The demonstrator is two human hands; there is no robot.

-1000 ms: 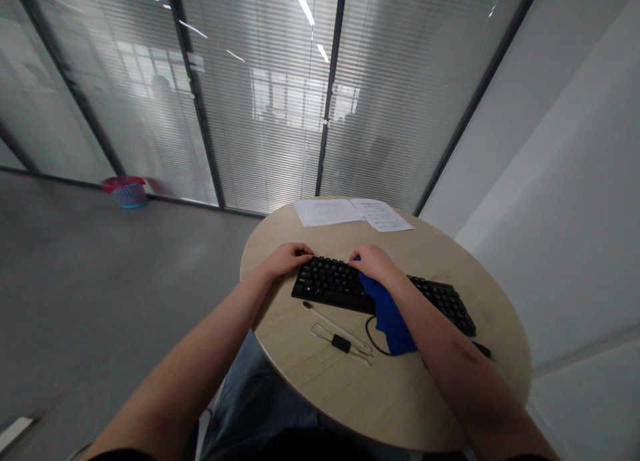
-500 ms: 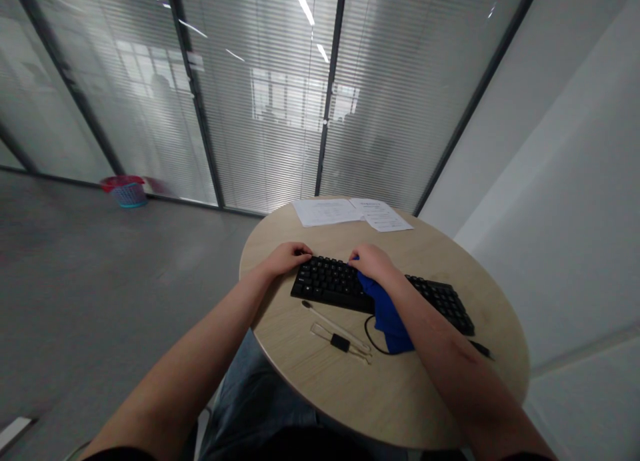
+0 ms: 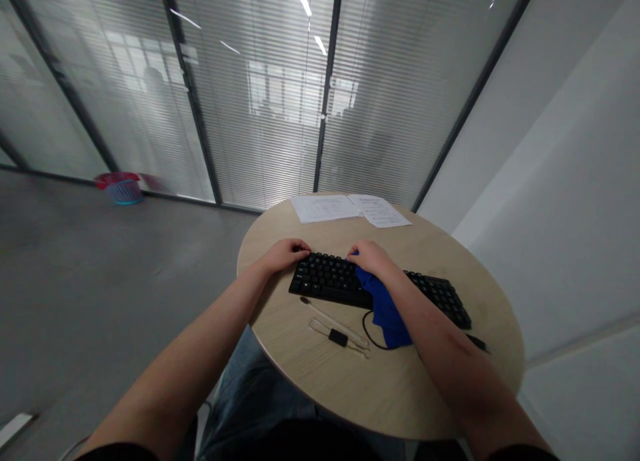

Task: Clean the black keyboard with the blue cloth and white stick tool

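A black keyboard (image 3: 325,274) lies on the round wooden table, its middle partly covered by my right forearm and a blue cloth. My left hand (image 3: 289,253) is closed on the keyboard's far left corner, thumb and fingers at its edge. With fingers pinched together, my right hand (image 3: 371,256) holds the blue cloth (image 3: 387,314) over the keyboard's top rows. The cloth hangs down across the keys onto the table. In front of the keyboard lie a thin brush (image 3: 333,319) with a dark tip and a wire keycap puller (image 3: 339,338) with a black middle.
Two printed sheets (image 3: 325,208) lie at the far side of the table (image 3: 310,374). A black cable (image 3: 370,331) loops out by the cloth. A red and blue basket (image 3: 123,189) stands on the floor by the glass partition. A white wall rises at the right.
The whole view has shifted slightly, with the scene a little higher and further left. Both hands keep nearly the same places on the keyboard and the cloth.
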